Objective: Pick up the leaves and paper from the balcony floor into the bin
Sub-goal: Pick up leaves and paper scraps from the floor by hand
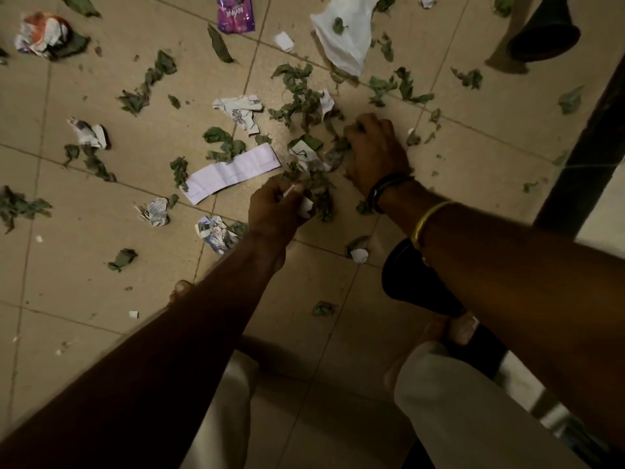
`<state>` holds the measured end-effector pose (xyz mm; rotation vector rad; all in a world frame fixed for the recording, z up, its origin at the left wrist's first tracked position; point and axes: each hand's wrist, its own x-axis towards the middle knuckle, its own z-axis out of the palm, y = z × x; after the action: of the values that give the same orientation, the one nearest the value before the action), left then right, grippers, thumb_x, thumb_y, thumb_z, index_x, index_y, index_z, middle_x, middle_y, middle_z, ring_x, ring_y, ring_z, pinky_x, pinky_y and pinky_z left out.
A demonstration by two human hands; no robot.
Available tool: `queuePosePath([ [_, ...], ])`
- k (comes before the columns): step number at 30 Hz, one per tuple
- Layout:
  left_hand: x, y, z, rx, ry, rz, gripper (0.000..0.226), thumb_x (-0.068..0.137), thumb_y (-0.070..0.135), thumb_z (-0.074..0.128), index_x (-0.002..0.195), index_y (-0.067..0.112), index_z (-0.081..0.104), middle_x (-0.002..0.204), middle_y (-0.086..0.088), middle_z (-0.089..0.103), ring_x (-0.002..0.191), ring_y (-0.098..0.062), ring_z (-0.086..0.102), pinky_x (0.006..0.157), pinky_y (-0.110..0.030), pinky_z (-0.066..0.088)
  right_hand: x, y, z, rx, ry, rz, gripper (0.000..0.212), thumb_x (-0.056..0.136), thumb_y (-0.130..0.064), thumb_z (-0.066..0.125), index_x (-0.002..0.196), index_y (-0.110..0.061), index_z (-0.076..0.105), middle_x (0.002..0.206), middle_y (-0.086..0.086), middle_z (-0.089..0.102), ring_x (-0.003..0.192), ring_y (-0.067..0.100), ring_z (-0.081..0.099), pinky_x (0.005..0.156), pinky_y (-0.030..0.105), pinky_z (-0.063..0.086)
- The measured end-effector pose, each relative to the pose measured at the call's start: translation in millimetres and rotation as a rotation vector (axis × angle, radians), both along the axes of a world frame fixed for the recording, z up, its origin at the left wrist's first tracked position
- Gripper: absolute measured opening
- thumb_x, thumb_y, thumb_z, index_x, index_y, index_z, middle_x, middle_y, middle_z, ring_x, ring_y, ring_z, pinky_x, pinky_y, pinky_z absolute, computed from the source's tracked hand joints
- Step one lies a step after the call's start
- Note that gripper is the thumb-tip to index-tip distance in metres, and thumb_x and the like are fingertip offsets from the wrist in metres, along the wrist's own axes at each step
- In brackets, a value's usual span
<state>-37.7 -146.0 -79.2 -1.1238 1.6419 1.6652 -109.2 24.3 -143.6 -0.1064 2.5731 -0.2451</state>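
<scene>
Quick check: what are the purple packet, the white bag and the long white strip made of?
Purple packet: likely glossy plastic or foil film, printed, with a sheen. White bag: probably thin plastic, limp and crumpled. Long white strip: matte paper, flat with fold creases.

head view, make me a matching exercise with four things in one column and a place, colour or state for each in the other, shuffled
Column 1
1. snack wrapper
2. plastic bag
3. long paper strip
4. left hand

Column 2
A. grips a bunch of leaves
B. purple, at the top edge of the view
C. flat on the floor, just left of the left hand
D. white, with a leaf lying on it

Pairs: 1-B, 2-D, 3-C, 4-A
</scene>
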Motion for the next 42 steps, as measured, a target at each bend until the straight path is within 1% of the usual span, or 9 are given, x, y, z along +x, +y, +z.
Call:
queuePosePath([
  [5,12,0,3,-0.022,-0.026,0.057,0.011,0.099,0.006,0.056,0.107,0.005,0.064,0.108,-0.023,0.068,0.094,-0.035,0.068,0.088,-0.056,0.057,36,14,0,-0.163,0.117,-0.308,0.024,0.092,-0.006,0.061,0.111,-0.005,0.074,0.114,0.019,0.068,0.106,0.039,0.062,0.093,0.042,0.053],
  [10,3,17,14,-0.015,-0.065,0.013,0.029,0.099,0.005,0.054,0.124,0.011,0.067,0.117,-0.017,0.068,0.099,-0.031,0.068,0.088,-0.048,0.059,62,1,58,-0.585,-0.066,-0.827,0.028,0.076,-0.021,0.085,0.101,-0.019,0.073,0.099,0.003,0.076,0.091,0.016,0.071,0.077,0.031,0.060],
  [15,-6,53,47,0.296,-0.173,0.135,0.029,0.102,0.024,0.049,0.117,0.005,0.064,0.107,-0.011,0.069,0.095,-0.024,0.066,0.087,-0.043,0.057,78,-16,99,-0.621,-0.081,-0.951,0.027,0.074,-0.028,0.088,0.090,-0.013,0.072,0.086,0.001,0.073,0.081,0.014,0.068,0.068,0.026,0.058],
  [22,-4,57,44,0.234,-0.182,0.218,0.015,0.100,0.004,0.050,0.100,0.006,0.065,0.101,-0.017,0.065,0.088,-0.030,0.065,0.091,-0.049,0.056,63,18,105,-0.832,-0.451,-0.785,0.020,0.085,-0.003,0.076,0.103,-0.010,0.076,0.101,0.011,0.075,0.092,0.025,0.073,0.085,0.041,0.061],
  [24,-3,52,39,0.275,-0.197,0.235,0.016,0.100,0.002,0.049,0.092,0.006,0.062,0.090,-0.014,0.061,0.079,-0.025,0.061,0.094,-0.048,0.055,46,37,91,-0.648,-0.324,-0.765,0.018,0.088,-0.004,0.070,0.098,-0.018,0.076,0.101,0.006,0.075,0.093,0.022,0.072,0.083,0.037,0.062],
  [27,1,49,25,0.271,-0.188,0.211,0.014,0.100,0.002,0.050,0.093,0.005,0.061,0.083,-0.011,0.061,0.075,-0.022,0.062,0.091,-0.043,0.057,19,70,60,-0.200,-0.036,-0.599,0.042,0.090,-0.002,0.059,0.127,-0.020,0.066,0.135,0.006,0.061,0.126,0.026,0.055,0.101,0.032,0.050],
  [30,9,46,16,0.263,-0.166,0.158,0.010,0.101,0.005,0.050,0.100,0.003,0.060,0.083,-0.011,0.061,0.076,-0.023,0.062,0.087,-0.040,0.059,13,88,32,-0.116,-0.153,-0.421,0.066,0.090,0.003,0.057,0.151,-0.016,0.041,0.156,0.015,0.032,0.144,0.036,0.029,0.118,0.045,0.030],
  [37,30,42,9,0.205,-0.194,0.169,0.007,0.099,0.007,0.055,0.097,0.006,0.062,0.088,-0.013,0.062,0.088,-0.027,0.063,0.088,-0.042,0.059,60,57,10,-0.138,-0.152,-0.364,0.031,0.083,-0.009,0.068,0.113,-0.004,0.062,0.131,0.019,0.044,0.113,0.039,0.050,0.091,0.038,0.045],
  [42,39,41,6,0.178,-0.194,0.212,0.009,0.100,0.009,0.056,0.095,0.006,0.063,0.086,-0.013,0.063,0.086,-0.027,0.064,0.076,-0.032,0.062,84,21,0,-0.078,-0.135,-0.250,0.056,0.085,-0.027,0.075,0.133,-0.011,0.052,0.143,0.016,0.037,0.122,0.038,0.045,0.099,0.045,0.047],
])
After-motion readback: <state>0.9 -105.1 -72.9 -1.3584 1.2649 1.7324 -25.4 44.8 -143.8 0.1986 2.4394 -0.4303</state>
